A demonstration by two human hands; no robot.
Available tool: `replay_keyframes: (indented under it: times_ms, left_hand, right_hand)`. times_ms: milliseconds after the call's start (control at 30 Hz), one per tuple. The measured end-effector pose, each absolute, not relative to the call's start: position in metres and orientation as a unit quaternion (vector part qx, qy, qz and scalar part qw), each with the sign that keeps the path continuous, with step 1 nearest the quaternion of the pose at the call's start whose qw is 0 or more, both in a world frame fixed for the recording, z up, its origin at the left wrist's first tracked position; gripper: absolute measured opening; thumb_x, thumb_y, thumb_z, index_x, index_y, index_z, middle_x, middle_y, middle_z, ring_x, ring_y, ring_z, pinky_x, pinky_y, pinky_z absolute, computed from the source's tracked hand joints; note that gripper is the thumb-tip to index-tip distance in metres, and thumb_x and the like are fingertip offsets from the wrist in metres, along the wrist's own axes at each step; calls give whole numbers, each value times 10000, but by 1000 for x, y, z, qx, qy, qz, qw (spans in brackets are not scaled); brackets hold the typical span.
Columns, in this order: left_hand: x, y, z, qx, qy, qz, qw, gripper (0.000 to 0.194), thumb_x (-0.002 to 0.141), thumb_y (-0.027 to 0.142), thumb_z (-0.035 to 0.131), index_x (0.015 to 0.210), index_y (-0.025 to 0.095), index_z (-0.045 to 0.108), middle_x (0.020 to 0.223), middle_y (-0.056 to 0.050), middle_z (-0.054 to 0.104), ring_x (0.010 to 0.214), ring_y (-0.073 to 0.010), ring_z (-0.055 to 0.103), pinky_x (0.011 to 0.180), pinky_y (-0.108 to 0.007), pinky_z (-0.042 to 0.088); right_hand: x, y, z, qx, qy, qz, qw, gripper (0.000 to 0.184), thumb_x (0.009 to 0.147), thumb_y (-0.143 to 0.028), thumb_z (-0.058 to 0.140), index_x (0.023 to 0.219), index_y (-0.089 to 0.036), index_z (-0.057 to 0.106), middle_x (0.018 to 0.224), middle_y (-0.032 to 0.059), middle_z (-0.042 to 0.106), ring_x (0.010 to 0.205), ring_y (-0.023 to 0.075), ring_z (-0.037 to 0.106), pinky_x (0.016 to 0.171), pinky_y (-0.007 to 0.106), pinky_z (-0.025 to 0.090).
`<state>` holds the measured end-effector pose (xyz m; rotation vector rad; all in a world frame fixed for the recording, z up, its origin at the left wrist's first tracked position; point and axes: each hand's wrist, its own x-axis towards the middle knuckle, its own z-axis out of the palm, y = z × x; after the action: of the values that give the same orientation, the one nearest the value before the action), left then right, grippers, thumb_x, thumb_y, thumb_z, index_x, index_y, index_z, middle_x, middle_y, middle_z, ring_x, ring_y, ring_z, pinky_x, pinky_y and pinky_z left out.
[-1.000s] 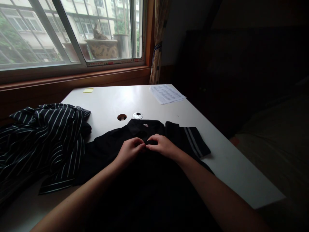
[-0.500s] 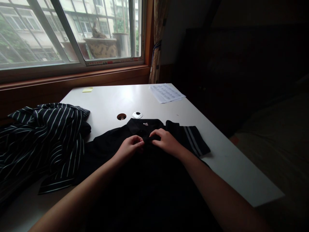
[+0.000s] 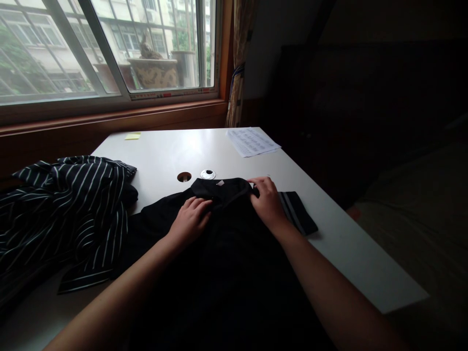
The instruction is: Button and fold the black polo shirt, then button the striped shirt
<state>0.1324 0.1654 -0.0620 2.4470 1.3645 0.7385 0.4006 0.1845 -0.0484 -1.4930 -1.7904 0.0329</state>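
Black fabric collared garment (image 3: 226,229) apparently being straightened, left of white worktop's (image 3: 351,253) right edge; collar pinched by right hand (image 3: 268,202), left hand's (image 3: 190,219) grip unclear; gentle levelling needed.

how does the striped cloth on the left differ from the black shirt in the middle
The striped cloth has pale stripes, while the black shirt looks plain apart from bands on one sleeve. The striped cloth lies bunched up; the black shirt is spread out, collar at the far end. Both are dark and lie on the white table.
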Motion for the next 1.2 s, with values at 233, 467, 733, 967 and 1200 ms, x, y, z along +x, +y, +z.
replay_keyframes:
  times_ms: [233, 467, 733, 967, 1200]
  left_hand:
    - [125, 174, -72, 858, 488, 152, 63, 536, 956, 497, 448, 1446, 281, 462, 1461, -109, 493, 1468, -383, 200, 1170, -620, 142]
    - [123, 178, -70, 854, 514, 88, 5, 614, 939, 634, 360, 1394, 256, 524, 1428, -121, 522, 1481, -352, 185, 1191, -586, 116]
    - [119, 194, -69, 832, 551, 59, 13, 530, 972, 584, 308, 1394, 331, 505, 1496, -73, 438, 1470, -392, 164, 1147, -636, 144]
    - [122, 220, -60, 801, 594, 79, -8, 471, 933, 504, 453, 1326, 261, 539, 1436, -131, 456, 1334, -415, 347, 1070, -656, 255]
    - [126, 197, -58, 832, 519, 183, -64, 193, 904, 270, 524, 1029, 196, 651, 1092, -124, 603, 1100, -311, 504, 1025, -527, 389]
  right_hand:
    - [386, 177, -48, -558, -647, 162, 494, 176, 867, -285, 593, 1007, -221, 507, 1080, 80, 579, 809, 181, 630, 799, 359, 541]
    - [376, 176, -64, -433, -815, 172, 346, 117, 872, -202, 579, 978, -208, 629, 1183, 88, 628, 1177, 240, 581, 1071, 469, 434]
    - [376, 176, -79, -474, -855, 118, 174, 609, 919, -467, 558, 1470, -238, 434, 1526, 136, 401, 1422, 325, 351, 1172, 531, 281]
    - [375, 175, -76, -470, -863, 116, 142, 702, 905, -632, 491, 1481, -238, 422, 1498, 122, 454, 1421, 334, 351, 1187, 538, 231]
    - [374, 175, -77, -475, -862, 116, 134, 824, 861, -718, 473, 1507, -218, 370, 1515, 121, 432, 1434, 329, 324, 1192, 526, 213]
